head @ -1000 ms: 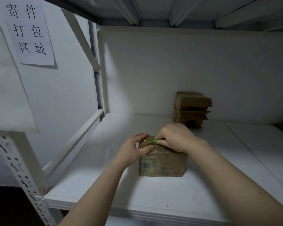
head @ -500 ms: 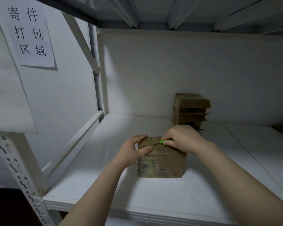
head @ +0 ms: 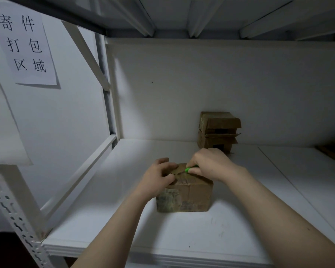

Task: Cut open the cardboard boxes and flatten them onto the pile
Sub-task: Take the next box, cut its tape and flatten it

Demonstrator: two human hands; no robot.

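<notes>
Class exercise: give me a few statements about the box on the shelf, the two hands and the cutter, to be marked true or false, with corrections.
1. The right hand holds a green cutter at the top of the taped box. True.
2. The taped box stands on a white shelf. True.
3. The left hand lies flat on the shelf. False: it grips the box's top left corner.
4. The taped box is already flattened. False: it stands whole.
5. Other cardboard boxes are stacked against the back wall. True.
</notes>
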